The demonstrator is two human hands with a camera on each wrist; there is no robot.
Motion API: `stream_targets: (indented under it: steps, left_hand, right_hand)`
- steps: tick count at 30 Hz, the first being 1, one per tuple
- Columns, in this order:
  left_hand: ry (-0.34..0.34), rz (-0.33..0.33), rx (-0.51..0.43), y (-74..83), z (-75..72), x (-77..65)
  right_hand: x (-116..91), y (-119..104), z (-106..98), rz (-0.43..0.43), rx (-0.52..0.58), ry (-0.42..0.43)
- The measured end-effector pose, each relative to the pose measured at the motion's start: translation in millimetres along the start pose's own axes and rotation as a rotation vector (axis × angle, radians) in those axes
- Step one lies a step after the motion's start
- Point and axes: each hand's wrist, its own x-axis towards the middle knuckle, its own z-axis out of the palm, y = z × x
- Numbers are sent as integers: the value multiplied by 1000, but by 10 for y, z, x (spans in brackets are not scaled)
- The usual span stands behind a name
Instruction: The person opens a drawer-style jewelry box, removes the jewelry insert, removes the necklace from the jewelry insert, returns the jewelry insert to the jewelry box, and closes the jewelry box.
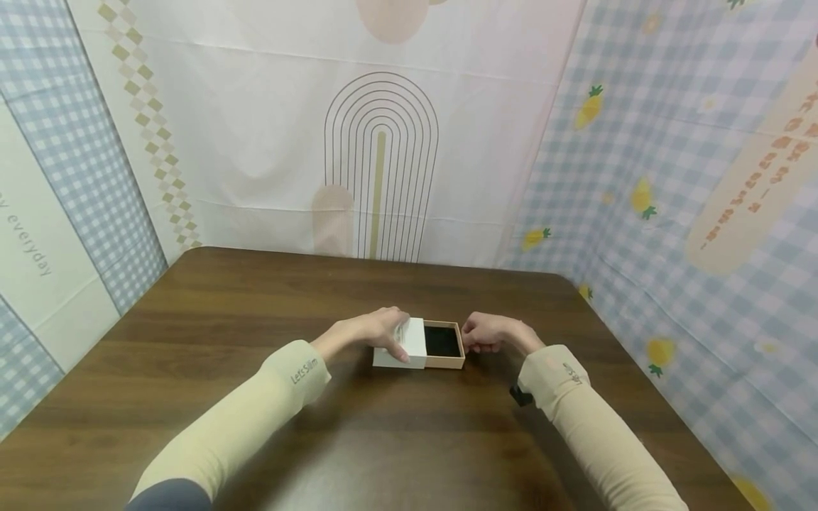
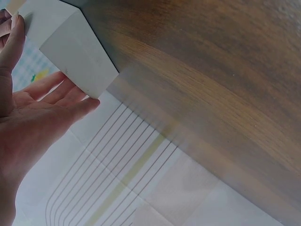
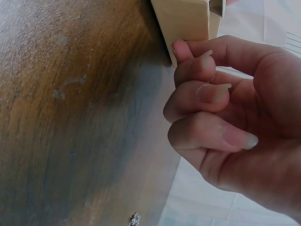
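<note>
A white box sleeve [image 1: 415,341] lies on the wooden table, with a tan inner drawer [image 1: 444,363] sticking out of its right end. Black lining [image 1: 442,341] shows inside the drawer. My left hand [image 1: 377,331] grips the sleeve across its width, thumb at the near side and fingers along the far side. In the left wrist view, those fingers [image 2: 70,96] lie against the white sleeve [image 2: 82,54]. At the drawer's right end, my right hand [image 1: 491,332] pinches the end wall, its other fingers curled, as the right wrist view shows beside the tan drawer [image 3: 183,21].
The brown wooden table [image 1: 409,440] extends around the box on all sides. A patterned cloth [image 1: 268,142] hangs behind its far edge, and blue checked cloth [image 1: 677,142] hangs on the right. Something black [image 1: 520,395] sits under the right cuff.
</note>
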Motion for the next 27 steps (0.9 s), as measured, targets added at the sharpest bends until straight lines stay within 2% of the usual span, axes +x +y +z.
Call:
stream_targets:
  steps: [11, 27]
  left_hand:
    - [-1, -2, -2, 22, -8, -21]
    - [-6, -5, 15, 48, -23, -27]
  right_hand:
    - [21, -91, 38, -34, 15, 6]
    - [99, -193, 79, -7, -11, 19]
